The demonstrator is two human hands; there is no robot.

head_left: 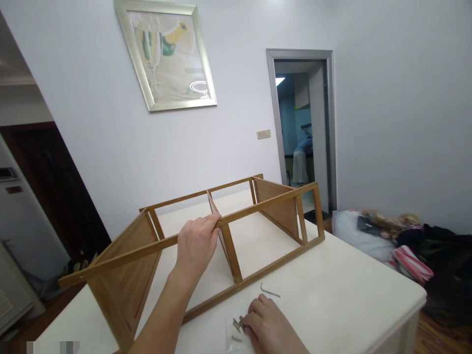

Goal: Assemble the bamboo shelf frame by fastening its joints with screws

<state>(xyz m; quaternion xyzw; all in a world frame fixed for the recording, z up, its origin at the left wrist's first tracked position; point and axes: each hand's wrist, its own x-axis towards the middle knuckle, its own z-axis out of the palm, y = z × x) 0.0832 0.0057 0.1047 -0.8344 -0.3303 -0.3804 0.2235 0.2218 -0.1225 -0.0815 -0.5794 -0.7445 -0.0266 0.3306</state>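
A wooden shelf frame (265,270) with several slatted panels lies on its side on the white table (350,275). My left hand (197,243) is closed around its upper rail, beside the middle panel. Near the table's front edge, my right hand (271,324) has its fingertips bent down at several small metal screws (236,324) on a clear plastic bag (230,339). Whether a screw is pinched between those fingers is hidden. Just beyond the right hand lies an L-shaped hex key (270,291), touching nothing but the tabletop.
A pile of clothes and bags (398,246) lies on the floor right of the table. Behind the table stands a wall with a framed picture (169,54). Through the doorway (271,98), a person (301,157) bends over in another room.
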